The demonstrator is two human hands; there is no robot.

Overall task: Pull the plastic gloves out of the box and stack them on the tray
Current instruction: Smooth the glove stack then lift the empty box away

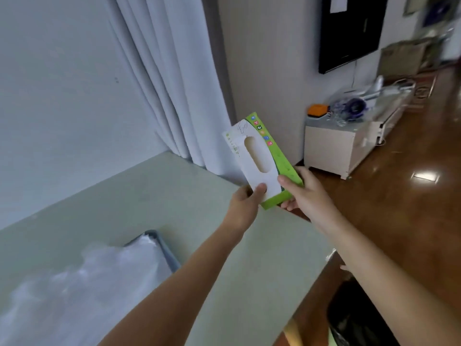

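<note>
A pale wall (50,96) stood well to the left of the left hand (245,203), and a white curtain (169,83) hung in folds above and beyond it. Below that hand lay a pale green table (174,208). To the right of the right hand (303,193) spread a glossy brown wooden floor (399,233), which caught a bright patch of light (425,176). Beyond that hand a low white cabinet (331,151) stood against the far wall (269,71), with a black screen (349,28) mounted above it.

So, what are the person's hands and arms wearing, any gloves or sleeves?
Nothing visible: the left hand and right hand are bare, with no gloves, rings or watch, and no sleeves show anywhere in frame.
</note>
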